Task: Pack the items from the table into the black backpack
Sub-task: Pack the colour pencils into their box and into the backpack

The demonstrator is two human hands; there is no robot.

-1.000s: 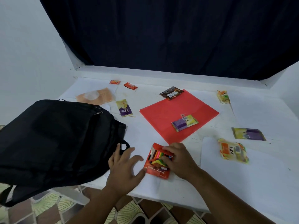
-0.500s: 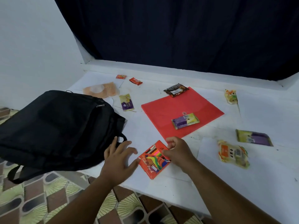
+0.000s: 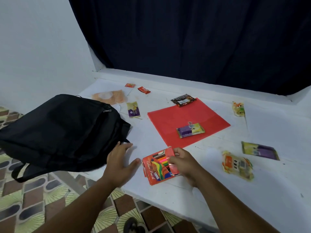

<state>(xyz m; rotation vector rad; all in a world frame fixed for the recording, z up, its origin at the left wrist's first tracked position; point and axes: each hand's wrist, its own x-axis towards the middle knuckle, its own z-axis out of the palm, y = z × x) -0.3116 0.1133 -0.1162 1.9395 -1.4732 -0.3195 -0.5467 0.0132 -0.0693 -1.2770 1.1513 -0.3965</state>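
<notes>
While the right hand point(image 3: 183, 163) pinches the torn flap of the pencil box point(image 3: 159, 166), the left hand point(image 3: 118, 163) lies flat and spread, fingers straight, holding nothing, between that box and the backpack point(image 3: 62, 132). From the head view, the box is thin orange card, crumpled, its window showing bright pencil ends; it sits tilted at the near edge of the white table point(image 3: 252, 199). Left of the box, the backpack is soft black fabric, slumped and overhanging the table's left edge, a metal zip pull on top and a strap dangling over the tiled floor point(image 3: 33, 199). Beyond the box lies a flat, glossy red folder point(image 3: 176, 120), rectangular, with a shiny purple-and-yellow wrapper point(image 3: 190, 130) resting on it and a dark brown packet point(image 3: 183, 100) touching its far corner. Right of the box, well apart, sits a crinkled clear snack bag point(image 3: 238, 164).
</notes>
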